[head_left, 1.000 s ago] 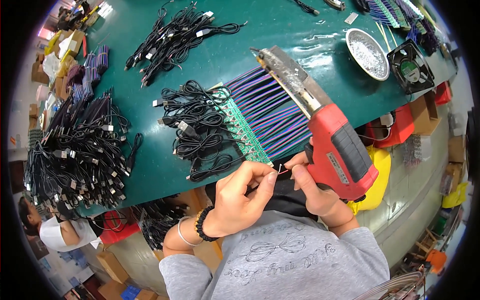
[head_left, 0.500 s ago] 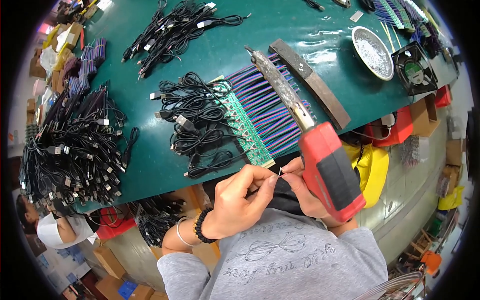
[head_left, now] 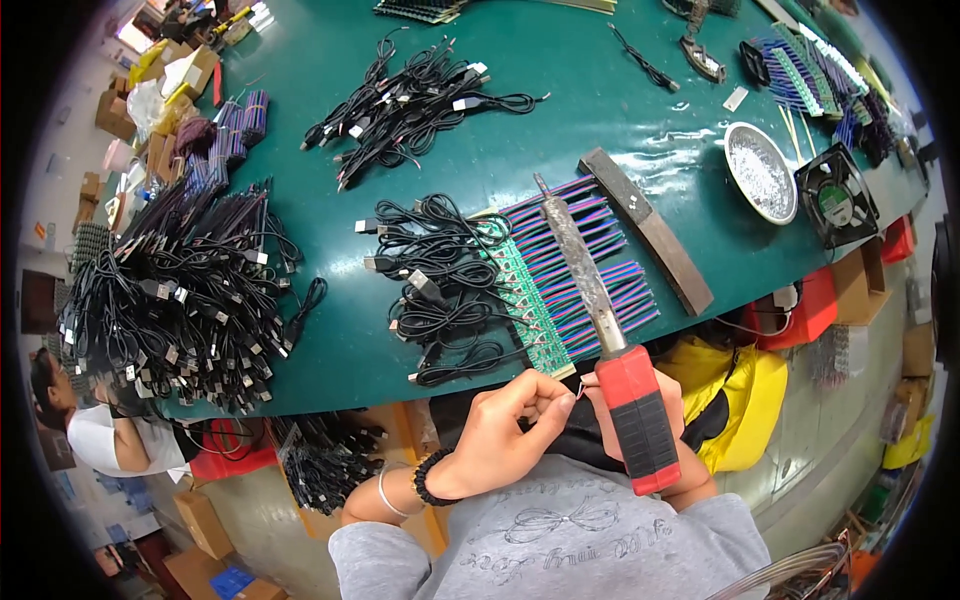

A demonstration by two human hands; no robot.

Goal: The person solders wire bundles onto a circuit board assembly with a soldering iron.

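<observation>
My left hand (head_left: pixel 510 435) is closed in a pinch, thumb against forefinger, on the end of a thin wire (head_left: pixel 580 390) just off the table's near edge. My right hand (head_left: pixel 604 420) wraps round a red-and-black soldering iron (head_left: pixel 642 430). Its thumb and forefinger also come up to that wire. The iron's long, dull metal tip points away over the table. Beyond my hands lies a strip of green circuit boards (head_left: pixel 530 315). Coiled black USB cables (head_left: pixel 440 285) run from its left side, and multicoloured ribbon wires (head_left: pixel 625 295) from its right.
A dark metal bar (head_left: pixel 655 235) lies right of the ribbon wires. Further right are a bowl (head_left: pixel 731 165) of silvery bits and a black fan (head_left: pixel 838 200). Cable heaps (head_left: pixel 170 300) fill the left; another bundle (head_left: pixel 410 95) lies further back. A person (head_left: pixel 110 445) is at lower left.
The view has shifted, so table items appear lower and further right. The soldering iron now stands more upright. Both hands stay close together at the wire.
</observation>
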